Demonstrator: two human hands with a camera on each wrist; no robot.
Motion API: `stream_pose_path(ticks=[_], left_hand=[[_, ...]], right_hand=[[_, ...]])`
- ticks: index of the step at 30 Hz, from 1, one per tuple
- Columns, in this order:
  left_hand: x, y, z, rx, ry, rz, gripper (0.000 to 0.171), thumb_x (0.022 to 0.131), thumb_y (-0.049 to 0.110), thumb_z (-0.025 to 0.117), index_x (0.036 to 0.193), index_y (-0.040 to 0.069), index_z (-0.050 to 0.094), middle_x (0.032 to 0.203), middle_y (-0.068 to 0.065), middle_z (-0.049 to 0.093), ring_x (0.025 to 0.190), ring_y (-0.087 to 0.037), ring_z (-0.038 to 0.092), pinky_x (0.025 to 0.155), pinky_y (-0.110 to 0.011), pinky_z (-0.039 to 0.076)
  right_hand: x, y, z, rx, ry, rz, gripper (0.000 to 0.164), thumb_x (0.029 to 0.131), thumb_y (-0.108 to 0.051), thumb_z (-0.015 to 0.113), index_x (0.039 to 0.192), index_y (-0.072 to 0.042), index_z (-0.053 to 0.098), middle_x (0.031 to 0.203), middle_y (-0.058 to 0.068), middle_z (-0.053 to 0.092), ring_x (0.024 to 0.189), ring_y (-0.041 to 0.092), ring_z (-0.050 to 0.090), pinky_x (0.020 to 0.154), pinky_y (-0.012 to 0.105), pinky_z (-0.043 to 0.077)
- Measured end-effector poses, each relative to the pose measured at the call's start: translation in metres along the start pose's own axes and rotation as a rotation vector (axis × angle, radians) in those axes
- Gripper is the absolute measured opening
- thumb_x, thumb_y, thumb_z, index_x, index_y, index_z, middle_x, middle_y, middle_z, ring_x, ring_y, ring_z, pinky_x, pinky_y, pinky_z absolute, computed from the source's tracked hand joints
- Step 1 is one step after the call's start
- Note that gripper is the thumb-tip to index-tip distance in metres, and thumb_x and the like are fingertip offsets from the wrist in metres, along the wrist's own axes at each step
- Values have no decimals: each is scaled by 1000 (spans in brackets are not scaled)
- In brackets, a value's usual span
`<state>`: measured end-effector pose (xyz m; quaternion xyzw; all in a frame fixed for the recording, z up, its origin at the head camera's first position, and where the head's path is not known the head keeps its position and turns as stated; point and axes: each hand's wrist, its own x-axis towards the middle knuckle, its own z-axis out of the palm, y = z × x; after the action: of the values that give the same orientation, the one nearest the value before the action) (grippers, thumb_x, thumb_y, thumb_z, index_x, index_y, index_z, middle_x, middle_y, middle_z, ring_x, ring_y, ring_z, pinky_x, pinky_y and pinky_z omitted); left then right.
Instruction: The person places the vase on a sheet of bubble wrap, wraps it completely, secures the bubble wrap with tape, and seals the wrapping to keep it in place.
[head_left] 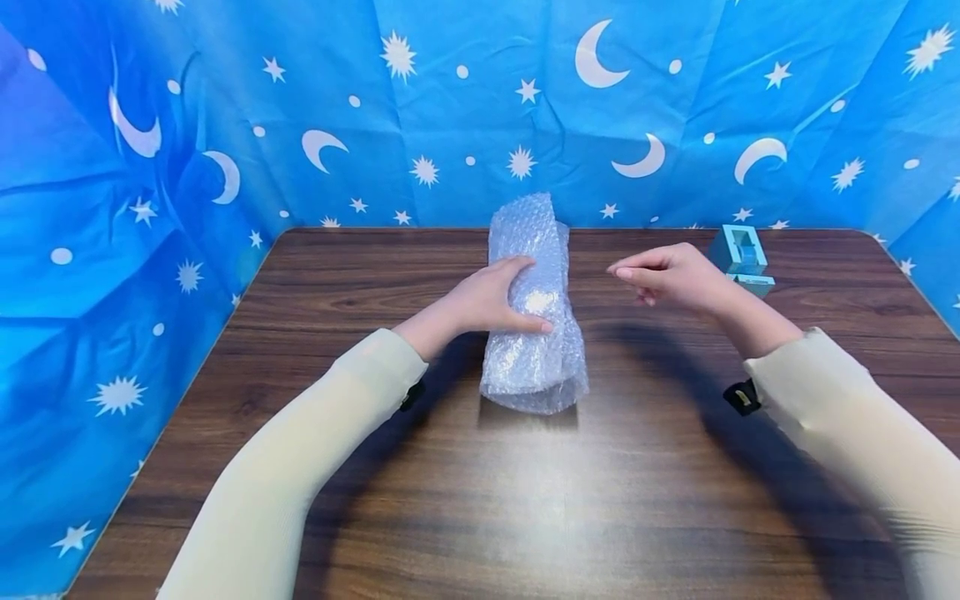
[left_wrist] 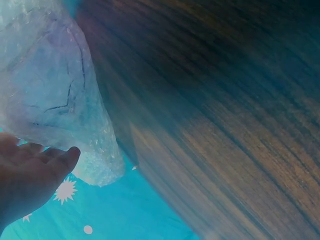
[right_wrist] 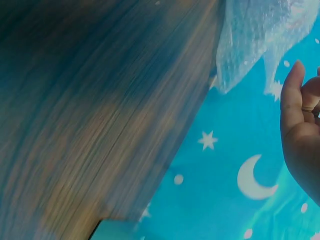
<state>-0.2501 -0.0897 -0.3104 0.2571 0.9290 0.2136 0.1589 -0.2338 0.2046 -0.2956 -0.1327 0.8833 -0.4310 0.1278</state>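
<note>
A bundle of clear bubble wrap stands upright near the middle of the table, taller than it is wide. What it wraps is blurred by the bubbles; dark lines show faintly through it in the left wrist view. My left hand holds it from the left side, thumb across the near face and fingers higher up. To the right, apart from the bundle, my right hand hovers with thumb and index fingertips close together and the other fingers curled. Nothing can be made out between those fingertips.
Behind the right hand, at the table's far right, sits a teal box-shaped object resembling a tape dispenser. The dark wood table ends at a blue cloth backdrop with white moons and stars, behind and to the sides.
</note>
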Motion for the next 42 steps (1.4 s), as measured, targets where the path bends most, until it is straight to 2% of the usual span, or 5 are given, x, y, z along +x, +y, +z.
stream_pose_path(ticks=[7, 16, 26, 34, 42], left_hand=[[3, 1, -4, 23, -42, 18, 97, 84, 57, 76, 163, 28, 27, 171, -7, 26, 156, -35, 30, 125, -54, 33], [5, 12, -8, 48, -88, -10, 100, 83, 59, 75, 163, 24, 26, 170, -9, 24, 158, -35, 26, 124, -55, 33], [6, 14, -8, 60, -88, -33, 101, 83, 60, 75, 164, 24, 26, 171, -10, 22, 158, -36, 24, 124, -56, 32], [7, 14, -8, 56, -79, -27, 100, 83, 61, 75, 163, 27, 27, 170, -8, 24, 157, -36, 27, 122, -57, 35], [6, 14, -8, 59, -78, -36, 101, 82, 61, 76, 163, 26, 27, 170, -9, 24, 156, -37, 28, 122, -57, 37]], right_hand=[[25, -19, 17, 23, -61, -13, 32, 103, -23, 62, 123, -2, 73, 74, -1, 65, 65, 21, 59, 63, 30, 53], [49, -34, 31, 62, -183, -34, 30, 102, -19, 63, 121, 1, 74, 61, -2, 54, 58, 13, 48, 57, 28, 44], [59, -35, 29, 98, -226, 7, 30, 101, -18, 64, 122, 2, 73, 61, -2, 53, 59, 14, 48, 60, 27, 48], [63, -31, 26, 21, -261, -46, 28, 102, -16, 63, 122, -1, 74, 63, 0, 54, 57, 16, 47, 56, 27, 43], [63, -27, 30, 83, -268, -126, 20, 100, -8, 63, 118, 1, 61, 61, -2, 51, 56, 17, 46, 56, 31, 43]])
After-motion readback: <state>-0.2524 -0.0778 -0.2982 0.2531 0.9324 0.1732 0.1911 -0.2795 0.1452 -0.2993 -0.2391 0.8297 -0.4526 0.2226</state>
